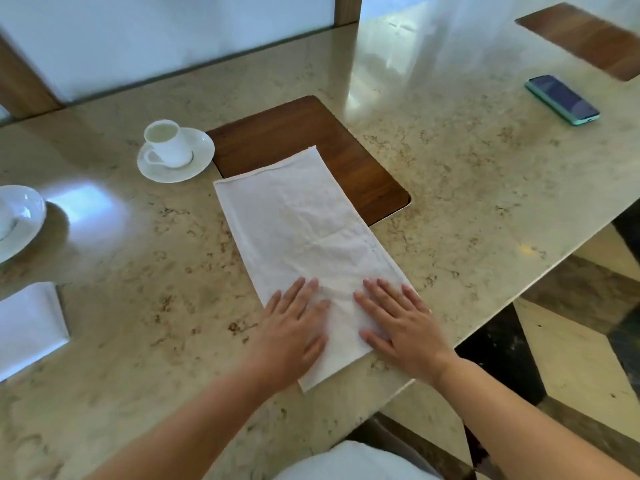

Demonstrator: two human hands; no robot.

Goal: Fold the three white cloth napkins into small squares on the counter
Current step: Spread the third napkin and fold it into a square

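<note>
White fabric (349, 460), rounded, at the bottom centre edge of the frame, lies closest to the lens; what it is cannot be told. Beige speckled polished stone counter (138, 306) fills most of the frame, its edge running down the right side toward the bottom centre. Long white cloth napkin (304, 237), folded to a narrow rectangle with creases across it, lies diagonally on the counter from centre frame to lower centre; its upper end overlaps a dark brown rounded-corner wooden inset panel (311, 133) set flush in the stone. Left hand (294, 327) rests palm down on the napkin's near end, fingers extended and close together, holding nothing. Right hand (401, 323) lies palm down just beside it on the same end, fingers spread flat, holding nothing; a strip of cloth shows between the two hands. Second white folded cloth (27, 327) sits at the left edge, lower left of the frame, partly cut off. White ceramic cup on a round white saucer (175, 154) stands upper left of the napkin, just beside the wooden panel. Another white saucer (17, 220) shows at the left edge. Teal-cased smartphone (561, 98), screen dark, lies in the upper right, well apart from the napkin.
</note>
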